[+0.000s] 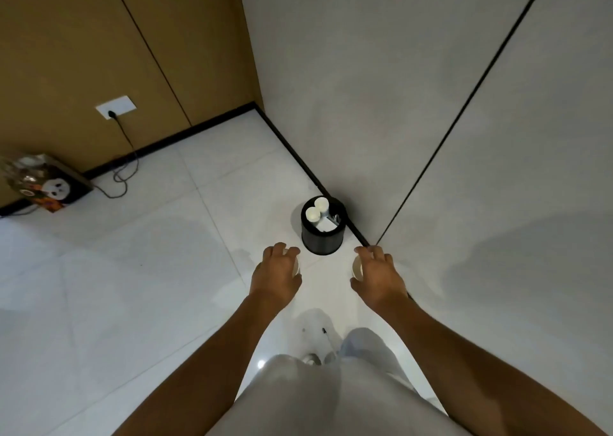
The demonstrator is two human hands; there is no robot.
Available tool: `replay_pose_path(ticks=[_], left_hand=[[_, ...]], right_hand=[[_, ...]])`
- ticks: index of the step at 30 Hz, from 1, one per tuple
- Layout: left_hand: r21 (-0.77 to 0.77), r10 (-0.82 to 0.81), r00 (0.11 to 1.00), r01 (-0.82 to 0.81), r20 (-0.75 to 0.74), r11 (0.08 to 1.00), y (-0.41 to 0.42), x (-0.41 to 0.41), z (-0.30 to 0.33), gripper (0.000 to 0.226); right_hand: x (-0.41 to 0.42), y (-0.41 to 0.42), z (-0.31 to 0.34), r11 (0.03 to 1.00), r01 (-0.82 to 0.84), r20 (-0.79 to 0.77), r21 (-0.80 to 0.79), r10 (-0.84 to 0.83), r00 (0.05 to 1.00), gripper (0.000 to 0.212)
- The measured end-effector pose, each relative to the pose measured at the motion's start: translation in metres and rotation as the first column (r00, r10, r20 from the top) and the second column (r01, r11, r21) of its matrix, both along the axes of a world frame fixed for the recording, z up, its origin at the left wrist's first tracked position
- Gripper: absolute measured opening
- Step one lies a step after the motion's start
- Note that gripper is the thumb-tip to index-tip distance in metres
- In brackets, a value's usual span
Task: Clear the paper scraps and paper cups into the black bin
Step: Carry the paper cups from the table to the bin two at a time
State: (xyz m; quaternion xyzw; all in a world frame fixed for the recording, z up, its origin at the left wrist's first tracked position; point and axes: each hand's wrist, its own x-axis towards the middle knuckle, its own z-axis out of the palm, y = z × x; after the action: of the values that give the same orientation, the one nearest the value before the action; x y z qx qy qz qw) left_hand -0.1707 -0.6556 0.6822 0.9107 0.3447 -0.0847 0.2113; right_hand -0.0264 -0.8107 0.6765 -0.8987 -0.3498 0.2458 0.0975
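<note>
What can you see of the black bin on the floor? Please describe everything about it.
The black bin is a small round container with an open top and no lid, standing upright on the pale tiled floor, close against the dark skirting of the grey wall. Its side looks finely ribbed or meshed. Inside stand two white paper cups, mouths up, beside white paper scraps. Neither hand touches it.

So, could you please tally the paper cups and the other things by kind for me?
Paper cups in the black bin: 2
Paper cups held, one in the left hand and one in the right hand: 2
Bins: 1
Gift bags: 1
Total: 6
</note>
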Motion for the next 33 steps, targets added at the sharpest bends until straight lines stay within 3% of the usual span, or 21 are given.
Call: replay_pose_path(ticks=[9, 18, 22, 27, 33], left_hand=[[-0.077, 0.231, 0.973, -0.231, -0.002, 0.970, 0.095, 0.131, -0.035, 0.052], [-0.189, 0.510, 0.858, -0.512, -0.059, 0.838, 0.157, 0.219, -0.062, 0.053], [-0.211, 0.565, 0.819, -0.573, -0.102, 0.792, 0.184, 0.235, -0.089, 0.055], [-0.221, 0.539, 0.829, -0.560, -0.150, 0.799, 0.219, 0.262, -0.135, 0.059], [-0.251, 0.565, 0.817, -0.575, -0.116, 0.779, 0.245, 0.304, -0.227, 0.071]], right_hand=[[0.156, 0.126, -0.028, 0.974, -0.222, -0.027, -0.037, 0.221, 0.975, 0.063], [0.269, 0.252, -0.049, 0.888, -0.450, -0.054, -0.097, 0.447, 0.893, 0.063], [0.287, 0.290, -0.077, 0.876, -0.471, -0.077, -0.101, 0.465, 0.882, 0.061], [0.312, 0.324, -0.121, 0.911, -0.404, -0.126, -0.084, 0.393, 0.911, 0.056], [0.335, 0.356, -0.221, 0.922, -0.380, -0.168, -0.077, 0.364, 0.916, 0.054]])
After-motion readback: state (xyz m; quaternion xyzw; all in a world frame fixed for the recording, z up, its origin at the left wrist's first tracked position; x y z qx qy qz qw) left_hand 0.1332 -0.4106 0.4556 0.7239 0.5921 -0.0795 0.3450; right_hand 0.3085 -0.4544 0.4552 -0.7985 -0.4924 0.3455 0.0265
